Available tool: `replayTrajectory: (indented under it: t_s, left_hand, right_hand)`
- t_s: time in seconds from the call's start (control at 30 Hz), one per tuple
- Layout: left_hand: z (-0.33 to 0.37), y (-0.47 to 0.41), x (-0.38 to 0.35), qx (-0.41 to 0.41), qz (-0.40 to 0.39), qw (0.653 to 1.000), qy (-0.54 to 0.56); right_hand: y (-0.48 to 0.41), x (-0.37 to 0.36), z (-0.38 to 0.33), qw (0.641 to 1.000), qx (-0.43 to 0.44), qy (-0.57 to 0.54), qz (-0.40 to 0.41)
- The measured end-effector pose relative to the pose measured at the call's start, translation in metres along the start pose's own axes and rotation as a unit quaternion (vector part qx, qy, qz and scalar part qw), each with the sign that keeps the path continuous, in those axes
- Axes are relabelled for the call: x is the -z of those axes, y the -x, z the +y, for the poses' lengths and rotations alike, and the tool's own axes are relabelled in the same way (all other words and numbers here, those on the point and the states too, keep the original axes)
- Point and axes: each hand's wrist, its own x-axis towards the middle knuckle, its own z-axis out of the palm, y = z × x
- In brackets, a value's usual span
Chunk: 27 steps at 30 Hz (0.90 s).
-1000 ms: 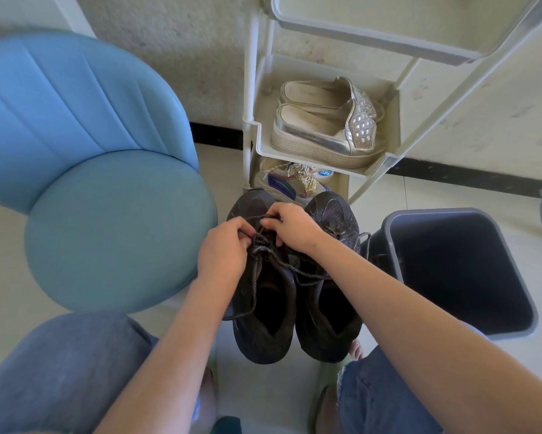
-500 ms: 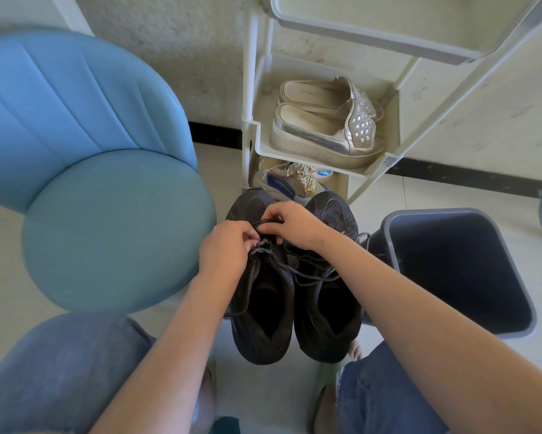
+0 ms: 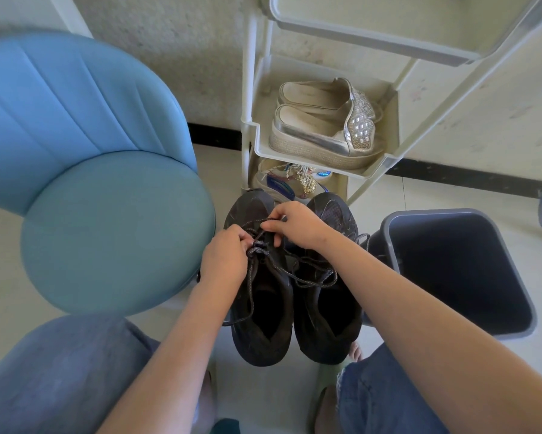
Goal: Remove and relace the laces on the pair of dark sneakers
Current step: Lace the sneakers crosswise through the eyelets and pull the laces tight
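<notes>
I am looking down at the pair of dark sneakers on the pale floor at centre frame, side by side and touching, toes toward 12 o'clock and heels toward 6. The left sneaker [image 3: 260, 333] is the one being handled. The right sneaker [image 3: 329, 324] lies beside it toward 3 o'clock.

My left hand [image 3: 224, 258] sits at the 9 o'clock side of the left sneaker's throat, fingers curled and pinching a bunch of dark speckled lace [image 3: 265, 253] at the eyelets. My right hand [image 3: 294, 225] reaches across from 3 o'clock, thumb and forefinger nipping a strand of the same lace just above the toe box. Loose lace ends [image 3: 313, 278] trail across the right sneaker's opening, and one hangs down the left sneaker's outer side.

A blue padded chair [image 3: 106, 214] fills 9 to 10 o'clock. A cream shoe rack [image 3: 373, 166] stands at 12 to 1, its middle shelf holding silver studded slip-ons [image 3: 319, 133]. A shoe on the lower shelf carries a round blue mark [image 3: 322, 175], too blurred to read. A grey bin [image 3: 460, 270] sits at 3 o'clock, near the right sneaker. I can read no brand or writing on the sneakers.
</notes>
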Motion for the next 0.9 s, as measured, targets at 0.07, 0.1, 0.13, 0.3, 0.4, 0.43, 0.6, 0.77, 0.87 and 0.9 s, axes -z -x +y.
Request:
replayTrajectory:
  t_s: [0.07, 0.1, 0.13, 0.3, 0.4, 0.43, 0.6, 0.77, 0.87, 0.9]
  left_hand:
    - [0.001, 0.001, 0.0, 0.009, -0.004, 1.0, 0.01]
    - [0.001, 0.001, 0.001, 0.013, -0.004, 1.0, 0.017]
    - [0.002, 0.002, 0.001, 0.011, -0.001, 1.0, 0.02]
    - [0.004, 0.002, 0.005, -0.004, 0.007, 1.0, 0.014]
    - [0.005, 0.005, 0.01, -0.009, 0.015, 0.999, 0.038]
    - [0.006, 0.006, 0.012, -0.011, 0.014, 0.998, 0.053]
    - [0.003, 0.011, 0.015, -0.036, -0.038, 0.996, 0.066]
    - [0.003, 0.014, 0.015, -0.048, -0.006, 0.998, 0.049]
    - [0.004, 0.013, 0.017, -0.053, 0.001, 0.998, 0.022]
    - [0.005, 0.012, 0.017, -0.056, -0.004, 0.998, 0.017]
  right_hand:
    - [0.0, 0.001, 0.001, 1.0, 0.003, 0.002, -0.002]
    - [0.0, 0.001, 0.002, 1.0, 0.003, 0.006, -0.005]
    - [-0.001, 0.001, 0.002, 1.0, 0.004, 0.008, -0.008]
    - [-0.001, 0.007, 0.004, 0.999, 0.035, -0.017, -0.007]
    - [0.0, 0.015, 0.005, 0.999, 0.028, -0.022, -0.019]
    - [0.001, 0.016, 0.006, 0.999, 0.022, -0.021, -0.024]
    - [0.0, 0.016, 0.008, 0.999, 0.013, -0.024, -0.043]
    - [0.002, 0.02, 0.006, 0.998, 0.031, -0.02, -0.044]
    - [0.005, 0.019, 0.004, 0.996, 0.041, 0.014, -0.078]
    - [0.005, 0.019, 0.003, 0.995, 0.049, 0.024, -0.078]
